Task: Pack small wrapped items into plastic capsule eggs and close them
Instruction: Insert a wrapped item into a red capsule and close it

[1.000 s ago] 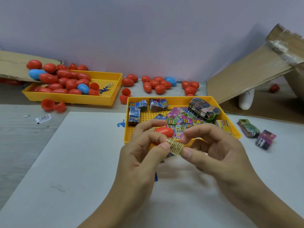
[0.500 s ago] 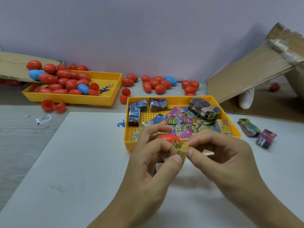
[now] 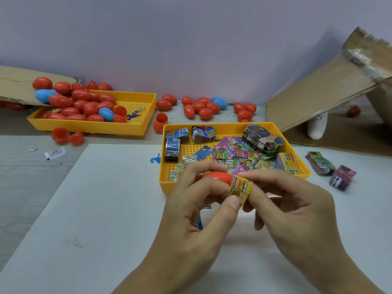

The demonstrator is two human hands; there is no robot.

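Note:
My left hand (image 3: 197, 211) holds a red capsule egg piece (image 3: 217, 177) between its fingers, and its thumb presses a small yellow wrapped item (image 3: 240, 187) from below. My right hand (image 3: 290, 206) pinches that same wrapped item from the right side. The item sits right against the egg's right end. Both hands hover just in front of the near yellow tray (image 3: 167, 183), which holds many small wrapped items (image 3: 233, 153) and bundled packs. The egg's opening is hidden by my fingers.
A second yellow tray (image 3: 89, 126) at the back left is heaped with red and blue eggs (image 3: 82, 102). More eggs (image 3: 203, 107) lie along the wall. Open egg halves (image 3: 65, 135), a cardboard box (image 3: 318, 96) and two bundles (image 3: 331, 168) lie around the white board (image 3: 95, 209).
Both hands have drifted slightly right and down. The wrapped item has been turned and pushed closer against the red egg, its yellow printed face now showing.

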